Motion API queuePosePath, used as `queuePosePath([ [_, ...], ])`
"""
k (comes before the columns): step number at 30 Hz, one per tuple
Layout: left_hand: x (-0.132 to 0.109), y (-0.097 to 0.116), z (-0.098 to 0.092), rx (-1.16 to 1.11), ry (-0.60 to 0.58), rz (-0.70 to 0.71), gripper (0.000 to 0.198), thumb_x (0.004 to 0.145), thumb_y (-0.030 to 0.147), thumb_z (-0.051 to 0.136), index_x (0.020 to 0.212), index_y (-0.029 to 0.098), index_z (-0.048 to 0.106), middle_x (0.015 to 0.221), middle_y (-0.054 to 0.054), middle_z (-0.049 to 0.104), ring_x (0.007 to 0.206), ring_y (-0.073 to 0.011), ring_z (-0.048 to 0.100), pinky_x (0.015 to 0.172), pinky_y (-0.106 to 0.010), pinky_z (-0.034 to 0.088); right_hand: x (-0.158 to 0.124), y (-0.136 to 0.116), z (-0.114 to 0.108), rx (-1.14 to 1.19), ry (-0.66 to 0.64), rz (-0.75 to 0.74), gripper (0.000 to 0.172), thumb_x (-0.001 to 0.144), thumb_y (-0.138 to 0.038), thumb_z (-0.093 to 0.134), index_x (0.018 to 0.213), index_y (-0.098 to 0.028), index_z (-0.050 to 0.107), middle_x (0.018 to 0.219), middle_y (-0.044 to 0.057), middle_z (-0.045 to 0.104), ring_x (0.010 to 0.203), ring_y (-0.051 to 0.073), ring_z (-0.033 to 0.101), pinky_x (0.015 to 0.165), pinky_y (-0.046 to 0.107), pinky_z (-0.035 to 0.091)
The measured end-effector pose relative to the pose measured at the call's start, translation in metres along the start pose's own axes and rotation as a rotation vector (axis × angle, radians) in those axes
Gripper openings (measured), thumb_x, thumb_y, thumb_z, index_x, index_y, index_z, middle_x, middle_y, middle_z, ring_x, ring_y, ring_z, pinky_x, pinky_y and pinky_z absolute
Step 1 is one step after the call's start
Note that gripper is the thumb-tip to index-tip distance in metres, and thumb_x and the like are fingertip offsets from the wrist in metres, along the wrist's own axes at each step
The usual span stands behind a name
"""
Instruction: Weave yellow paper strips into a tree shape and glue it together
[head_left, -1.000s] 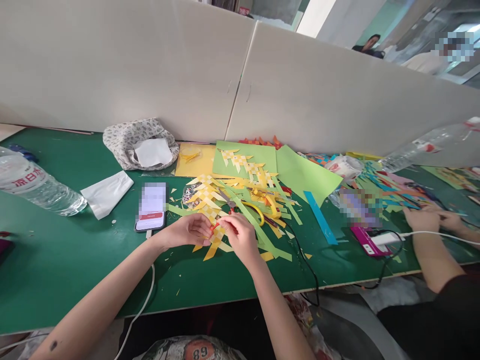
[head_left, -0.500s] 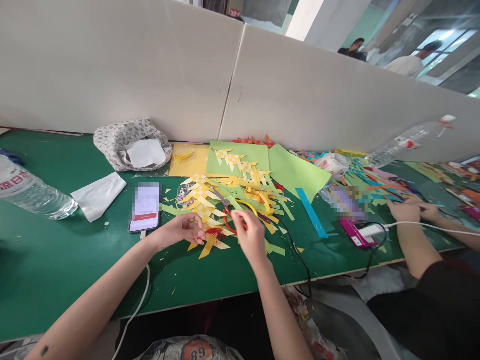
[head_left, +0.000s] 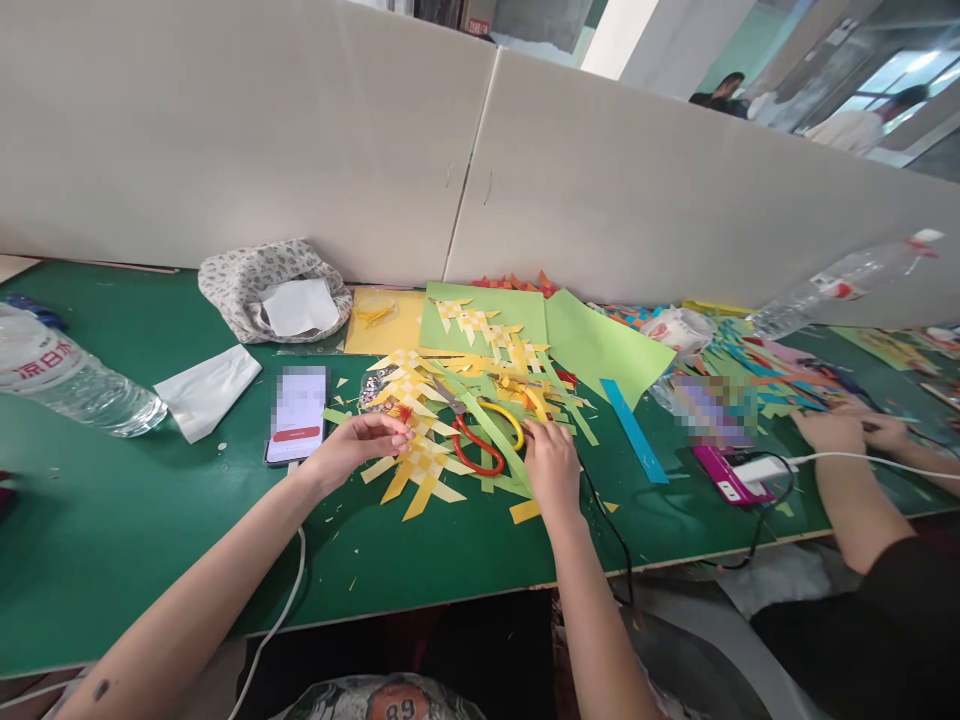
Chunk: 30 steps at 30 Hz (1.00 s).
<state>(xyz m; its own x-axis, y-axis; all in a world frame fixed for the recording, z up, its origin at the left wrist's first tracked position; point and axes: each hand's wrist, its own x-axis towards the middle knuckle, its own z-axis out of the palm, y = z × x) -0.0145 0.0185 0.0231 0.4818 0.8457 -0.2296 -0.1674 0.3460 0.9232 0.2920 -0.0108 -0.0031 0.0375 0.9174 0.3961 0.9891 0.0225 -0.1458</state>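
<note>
My left hand is closed in a pinch on a small red tassel, whose strands spread beyond the fingertips. Below them lies a woven yellow and cream paper piece with pointed strip ends. My right hand rests over the pile to the right, fingers bent downward; what they grip, if anything, is hidden. Close to these fingers are a yellow tool and scissors with one red and one yellow handle loop. A light green paper strip crosses the scissors.
A phone, a water bottle and a white paper lie on the left. Behind are a cloth bag and green sheets. A blue strip and pink power strip lie right, near a co-worker's hands.
My right hand has moved right, away from my left hand, toward the yellow tool, uncovering the scissors' red loop. My left hand has lifted the tassel away from the woven piece's lower end.
</note>
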Motion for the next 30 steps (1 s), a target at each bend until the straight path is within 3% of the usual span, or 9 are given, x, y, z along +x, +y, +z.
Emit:
queuePosePath([
  [5, 0.001, 0.0, -0.001, -0.021, -0.031, -0.012, 0.028, 0.066, 0.022, 0.077, 0.093, 0.02, 0.07, 0.092, -0.002, 0.072, 0.085, -0.0131, 0.065, 0.085, -0.027, 0.05, 0.001, -0.001, -0.011, 0.016, 0.132, 0.086, 0.034, 0.092, -0.023, 0.028, 0.102, -0.017, 0.06, 0.094, 0.014, 0.054, 0.092, 0.026, 0.051, 0.073, 0.038, 0.045],
  [9, 0.0, 0.002, 0.001, -0.013, -0.056, -0.023, 0.036, 0.063, 0.019, 0.079, 0.098, 0.021, 0.069, 0.097, -0.002, 0.071, 0.082, -0.0118, 0.066, 0.085, -0.027, 0.05, 0.002, -0.024, -0.023, 0.314, 0.283, 0.218, 0.028, 0.092, -0.034, 0.031, 0.099, -0.018, 0.053, 0.096, 0.013, 0.054, 0.089, 0.023, 0.053, 0.071, 0.037, 0.045],
  [10, -0.001, 0.002, 0.002, 0.001, -0.06, -0.025, 0.037, 0.063, 0.019, 0.079, 0.098, 0.02, 0.069, 0.098, -0.003, 0.071, 0.083, -0.0122, 0.066, 0.086, -0.027, 0.05, 0.001, -0.034, -0.026, 0.437, 0.252, 0.273, 0.027, 0.091, -0.038, 0.034, 0.097, -0.019, 0.052, 0.091, 0.011, 0.055, 0.08, 0.021, 0.053, 0.065, 0.034, 0.044],
  [13, -0.003, 0.004, 0.005, 0.041, -0.064, -0.029, 0.036, 0.064, 0.024, 0.079, 0.098, 0.019, 0.069, 0.1, -0.005, 0.071, 0.09, -0.0151, 0.065, 0.087, -0.029, 0.049, -0.003, -0.072, -0.03, 0.858, -0.103, 0.427, 0.031, 0.087, -0.051, 0.04, 0.091, -0.022, 0.049, 0.068, -0.001, 0.05, 0.052, 0.012, 0.042, 0.046, 0.025, 0.034],
  [16, -0.004, 0.004, 0.007, 0.064, -0.066, -0.022, 0.028, 0.072, 0.032, 0.072, 0.097, 0.019, 0.069, 0.098, -0.006, 0.072, 0.09, -0.0166, 0.066, 0.084, -0.03, 0.05, -0.005, -0.106, -0.027, 1.2, -0.35, 0.401, 0.035, 0.083, -0.056, 0.046, 0.078, -0.022, 0.045, 0.064, -0.004, 0.047, 0.047, 0.008, 0.034, 0.043, 0.022, 0.029],
  [19, -0.005, 0.003, 0.008, 0.087, -0.088, -0.016, 0.025, 0.074, 0.033, 0.069, 0.094, 0.018, 0.07, 0.086, -0.004, 0.072, 0.082, -0.0151, 0.066, 0.077, -0.027, 0.051, 0.003, -0.125, -0.02, 1.301, -0.491, 0.458, 0.037, 0.08, -0.058, 0.049, 0.074, -0.022, 0.044, 0.054, -0.007, 0.04, 0.043, 0.007, 0.031, 0.041, 0.021, 0.026],
  [22, -0.005, 0.002, 0.009, 0.108, -0.134, -0.008, 0.023, 0.073, 0.031, 0.071, 0.09, 0.016, 0.067, 0.082, -0.005, 0.071, 0.077, -0.0158, 0.067, 0.072, -0.028, 0.051, 0.015, -0.13, -0.012, 1.354, -0.533, 0.494, 0.038, 0.069, -0.051, 0.066, 0.072, -0.022, 0.041, 0.052, -0.01, 0.039, 0.043, 0.006, 0.034, 0.04, 0.019, 0.029],
  [25, -0.005, 0.003, 0.011, 0.13, -0.165, -0.006, 0.022, 0.074, 0.032, 0.07, 0.084, 0.016, 0.059, 0.081, -0.005, 0.07, 0.074, -0.0166, 0.068, 0.065, -0.026, 0.051, 0.023, -0.129, -0.005, 1.453, -0.502, 0.481, 0.045, 0.057, -0.041, 0.076, 0.069, -0.023, 0.036, 0.057, -0.01, 0.047, 0.044, 0.005, 0.04, 0.04, 0.019, 0.033],
  [30, -0.005, 0.006, 0.014, 0.181, -0.137, -0.026, 0.027, 0.075, 0.034, 0.069, 0.083, 0.018, 0.048, 0.077, -0.003, 0.069, 0.067, -0.014, 0.067, 0.057, -0.022, 0.048, 0.031, -0.123, -0.005, 1.58, -0.432, 0.504, 0.051, 0.059, -0.03, 0.077, 0.068, -0.023, 0.028, 0.065, -0.007, 0.059, 0.042, 0.003, 0.038, 0.039, 0.017, 0.03],
])
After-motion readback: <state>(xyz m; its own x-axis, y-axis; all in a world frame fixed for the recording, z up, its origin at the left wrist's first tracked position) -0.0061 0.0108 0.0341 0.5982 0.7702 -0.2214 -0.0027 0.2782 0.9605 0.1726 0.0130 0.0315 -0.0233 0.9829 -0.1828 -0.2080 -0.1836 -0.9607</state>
